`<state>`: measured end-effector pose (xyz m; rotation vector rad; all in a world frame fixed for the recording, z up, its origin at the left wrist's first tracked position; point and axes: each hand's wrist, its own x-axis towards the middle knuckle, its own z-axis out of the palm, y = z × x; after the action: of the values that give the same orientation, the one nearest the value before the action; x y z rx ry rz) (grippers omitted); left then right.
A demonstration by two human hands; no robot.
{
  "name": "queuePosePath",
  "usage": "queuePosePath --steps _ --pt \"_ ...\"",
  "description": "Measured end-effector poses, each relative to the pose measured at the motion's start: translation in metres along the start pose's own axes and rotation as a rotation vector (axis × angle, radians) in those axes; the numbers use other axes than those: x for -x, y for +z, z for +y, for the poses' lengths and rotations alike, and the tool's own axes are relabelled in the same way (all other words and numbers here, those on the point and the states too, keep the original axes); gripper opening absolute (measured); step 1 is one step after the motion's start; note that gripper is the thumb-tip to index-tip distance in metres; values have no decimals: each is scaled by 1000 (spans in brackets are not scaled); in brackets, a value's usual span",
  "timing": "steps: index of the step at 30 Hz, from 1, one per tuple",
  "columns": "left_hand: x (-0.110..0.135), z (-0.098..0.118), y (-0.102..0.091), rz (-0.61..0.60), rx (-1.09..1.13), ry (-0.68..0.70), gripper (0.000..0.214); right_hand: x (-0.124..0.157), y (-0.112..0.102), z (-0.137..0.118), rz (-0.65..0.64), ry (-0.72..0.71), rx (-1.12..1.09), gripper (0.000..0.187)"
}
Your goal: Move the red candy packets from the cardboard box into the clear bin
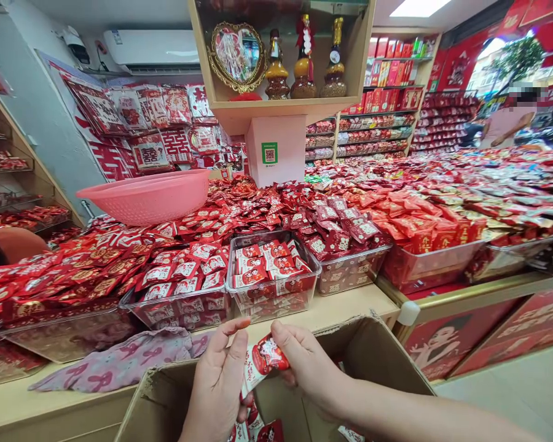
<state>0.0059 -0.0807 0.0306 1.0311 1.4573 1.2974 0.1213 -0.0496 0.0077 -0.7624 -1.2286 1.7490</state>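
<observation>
My left hand (219, 387) and my right hand (306, 365) meet over an open cardboard box (378, 356) at the bottom of the view. Together they pinch a small red-and-white candy packet (260, 362), with the fingers of both hands closed on its edges. More packets of the same kind (258, 430) lie inside the box below my hands. Just beyond stands a clear plastic bin (274, 276) partly filled with matching red-and-white packets.
Clear bins of red wrapped candies (350, 233) cover the counter. A pink plastic basin (150, 196) rests on the candy at the left. A patterned cloth (120, 362) lies on the counter ledge. Another person (511, 120) stands far right.
</observation>
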Motion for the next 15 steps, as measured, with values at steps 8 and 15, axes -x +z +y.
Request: queuePosePath --steps 8,15 --pt "3 1 -1 -3 -5 69 47 2 -3 -7 -20 -98 213 53" --pt "2 1 -4 -26 -1 120 49 1 -1 -1 -17 2 167 53"
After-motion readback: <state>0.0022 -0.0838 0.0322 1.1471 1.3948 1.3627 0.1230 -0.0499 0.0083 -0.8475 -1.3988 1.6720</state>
